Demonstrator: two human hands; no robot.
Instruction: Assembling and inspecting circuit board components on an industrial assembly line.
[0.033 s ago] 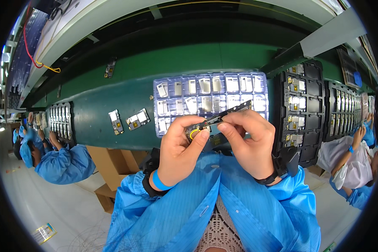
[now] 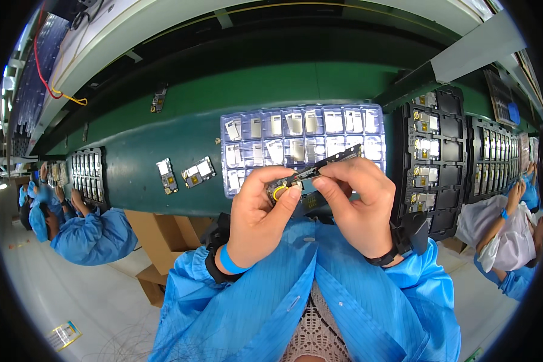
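Note:
My left hand (image 2: 254,216) is closed, pinching a small circuit board (image 2: 279,190) that has a yellow ring on it. Fingers and thumb cover much of the board. A thin dark strip (image 2: 346,153) with light spots slants up to the right from it. My right hand (image 2: 363,202) is closed too, thumb and fingertips pinching this strip near its middle. Whether strip and board are joined, I cannot tell. Just beyond both hands sits a clear compartment tray (image 2: 223,154) holding pale metal plates. Two loose circuit boards (image 2: 198,172) lie on the bench left of the tray.
Black trays (image 2: 450,159) with circuit boards stand to the right. Another board (image 2: 158,98) lies at the back of the green bench (image 2: 127,163). A metal post (image 2: 413,84) rises at the back right. Cardboard boxes (image 2: 151,238) stand below on the left; co-workers sit on both sides.

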